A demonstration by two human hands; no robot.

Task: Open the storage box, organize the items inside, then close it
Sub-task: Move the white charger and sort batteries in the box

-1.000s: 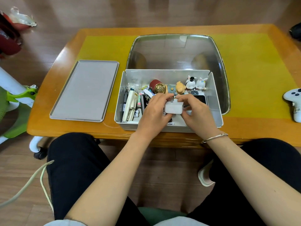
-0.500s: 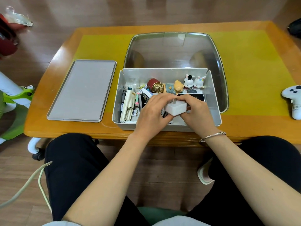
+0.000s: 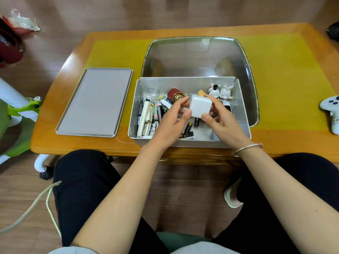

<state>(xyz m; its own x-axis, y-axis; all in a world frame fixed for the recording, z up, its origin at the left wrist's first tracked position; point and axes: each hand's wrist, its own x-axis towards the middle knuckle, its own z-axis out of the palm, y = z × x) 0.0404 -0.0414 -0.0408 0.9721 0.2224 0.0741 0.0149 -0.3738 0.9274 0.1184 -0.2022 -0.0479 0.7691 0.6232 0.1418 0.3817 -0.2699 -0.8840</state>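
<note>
The grey storage box (image 3: 244, 123) stands open at the table's near edge. Its flat grey lid (image 3: 95, 101) lies to its left. Above the box's middle I hold a white cube-shaped charger (image 3: 200, 107) with both hands. My left hand (image 3: 170, 121) grips its left side and my right hand (image 3: 220, 121) its right side. Inside the box are pens and a cream case (image 3: 145, 118) at the left, loose batteries (image 3: 188, 130) under the charger, a red and gold jar (image 3: 175, 95), and two rabbit figurines (image 3: 221, 91) at the back right. A dark phone is partly hidden behind my right hand.
A clear plastic tub (image 3: 245, 57) sits behind the box on the yellow mat. A white game controller (image 3: 333, 112) lies at the table's right edge. A green and white chair base (image 3: 22, 110) stands left of the table. My knees are under the near edge.
Both hands have lifted the white charger higher above the box and turned it so a broad face shows upward. The batteries beneath it have come into view.
</note>
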